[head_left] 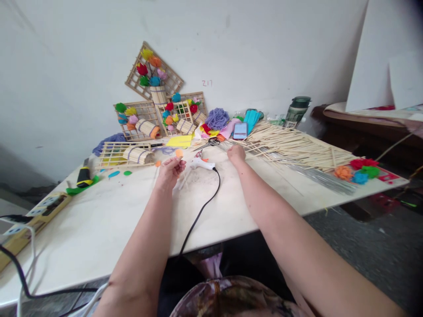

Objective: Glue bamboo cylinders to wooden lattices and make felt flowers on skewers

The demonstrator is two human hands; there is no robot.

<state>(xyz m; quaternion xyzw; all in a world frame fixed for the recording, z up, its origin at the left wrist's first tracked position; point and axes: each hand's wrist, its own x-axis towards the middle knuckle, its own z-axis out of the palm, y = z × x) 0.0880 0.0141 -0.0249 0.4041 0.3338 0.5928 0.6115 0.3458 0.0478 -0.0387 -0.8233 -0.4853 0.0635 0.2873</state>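
Patterned fabric (231, 299) fills the near edge at the person's lap, and both bare forearms stretch away over the white table (99, 229). Left hand (170, 171) is up off the surface with its fingers curled together, pinching a thin stick (183, 174) that carries a small orange pom-pom (179, 153) at its far tip. Right hand (236, 154) is further out, knuckles up, closed down on the near edge of the big pile of bamboo sticks (297, 147); what exactly it grips I cannot tell. Between the two hands lies a white glue gun (202, 164), flat on the table, its black cord (201, 207) curving back toward the near edge. Just beyond it sit scissors (209, 143) and a yellow sheet (180, 141). A phone (240, 130) rests by the sticks with its screen lit, too small to read. On the far wall, faint red marks read "Z17" (207, 82). Leaning under that writing are wooden lattice frames (153, 77) dressed with coloured pom-pom flowers. Far right of the sticks stands a dark green bottle (297, 110). Out on the right end of the table, orange, blue, green and red flowers (358, 171) cluster beside a bundle of grey wires (322, 178). Left side, a yellow-and-black utility knife (84, 174) lies near a power strip (36, 215).
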